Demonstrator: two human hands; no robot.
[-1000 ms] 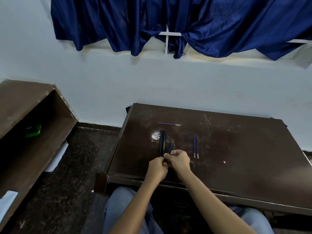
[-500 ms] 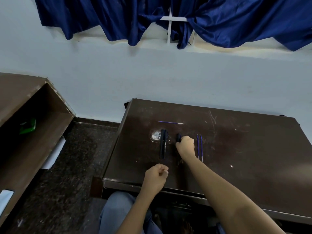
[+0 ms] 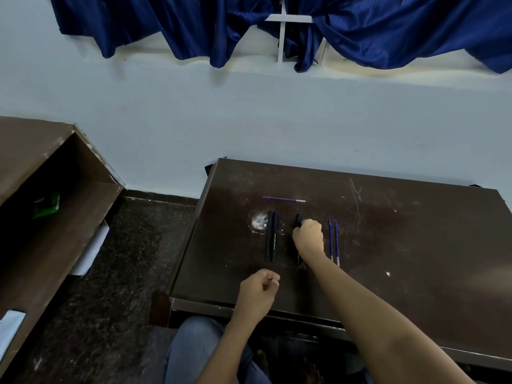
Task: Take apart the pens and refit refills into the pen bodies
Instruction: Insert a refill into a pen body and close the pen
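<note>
left hand (image 3: 259, 289) nearest, over the front edge of the desk (image 3: 415, 273); fingers curled, thumb against forefinger; can't tell whether it pinches a small part or nothing.

right hand (image 3: 309, 236) further in, knuckles up, fingers curled down around the dark pen body (image 3: 298, 219); body lies on the desk, far end poking out past the fingers, near end showing by the wrist; it sits between the two pens (image 3: 271, 236) on its left and the two refills (image 3: 333, 242) on its right.

my read: this body is the one in work, though pickup vs set-down isn't clear; grip mid-barrel, not at the ends; bring the left hand in on the tip end; twist, don't yank, small parts could roll on a bare top.

refills look thin, likely flex; feed straight along the barrel axis, no side load; the pair lie close together, so lift one by its end without nudging the other.

single refill (image 3: 284, 200) furthest, crosswise, well apart from the hands; leave it for last.
</note>
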